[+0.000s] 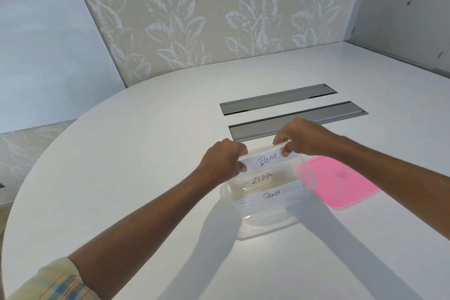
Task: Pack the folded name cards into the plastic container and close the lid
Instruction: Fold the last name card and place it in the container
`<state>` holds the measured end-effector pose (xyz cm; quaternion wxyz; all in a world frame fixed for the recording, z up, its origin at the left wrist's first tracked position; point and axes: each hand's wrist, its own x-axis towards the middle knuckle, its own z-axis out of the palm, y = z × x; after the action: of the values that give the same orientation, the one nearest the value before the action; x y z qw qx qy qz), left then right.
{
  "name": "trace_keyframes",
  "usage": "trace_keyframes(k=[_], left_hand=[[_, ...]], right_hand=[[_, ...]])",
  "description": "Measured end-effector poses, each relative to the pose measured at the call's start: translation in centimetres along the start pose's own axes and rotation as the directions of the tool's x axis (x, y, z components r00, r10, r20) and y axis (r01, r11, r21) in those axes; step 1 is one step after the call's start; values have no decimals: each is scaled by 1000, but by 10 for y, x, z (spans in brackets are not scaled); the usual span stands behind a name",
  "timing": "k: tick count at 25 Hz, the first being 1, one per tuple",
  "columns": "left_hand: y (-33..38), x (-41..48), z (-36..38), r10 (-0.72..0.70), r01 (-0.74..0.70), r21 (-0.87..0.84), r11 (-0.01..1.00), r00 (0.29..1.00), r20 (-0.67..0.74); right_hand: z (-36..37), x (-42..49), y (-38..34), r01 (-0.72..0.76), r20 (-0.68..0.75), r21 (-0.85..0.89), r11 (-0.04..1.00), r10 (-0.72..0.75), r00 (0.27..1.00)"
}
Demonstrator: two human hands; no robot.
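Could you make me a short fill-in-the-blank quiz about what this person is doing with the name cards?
1. Both hands, left hand and right hand, hold the card that reads ____.
2. The lid lying beside the container is coloured ____.
3. The card nearest the person reads ____.
4. The card in the middle reads ____.

Missing words: BEAR; pink; PANDA; ZEBRA

Round white tabletop (121, 178), plain. Two grey metal slot covers (277, 98). Clear colourless plastic container (265, 224). White folded name cards (266, 161) with black handwritten lettering. Bright pink translucent flat lid (341, 182). Beige wall panel (207, 7) with pale leaf pattern. Cream sleeve (56, 282), blue-and-orange plaid.
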<state>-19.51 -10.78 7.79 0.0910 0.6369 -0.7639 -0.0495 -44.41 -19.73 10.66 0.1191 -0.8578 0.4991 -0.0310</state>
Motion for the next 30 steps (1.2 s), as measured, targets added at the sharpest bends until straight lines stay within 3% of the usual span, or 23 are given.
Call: trace_keyframes(k=[15, 30], left_hand=[[-3, -6, 28, 51, -65, 186, 980, 995, 82], [-7, 1, 43, 26, -52, 165, 985, 987, 160]], right_hand=[[43, 10, -6, 34, 117, -90, 995, -23, 993], [69, 16, 0, 91, 111, -160, 983, -74, 991]])
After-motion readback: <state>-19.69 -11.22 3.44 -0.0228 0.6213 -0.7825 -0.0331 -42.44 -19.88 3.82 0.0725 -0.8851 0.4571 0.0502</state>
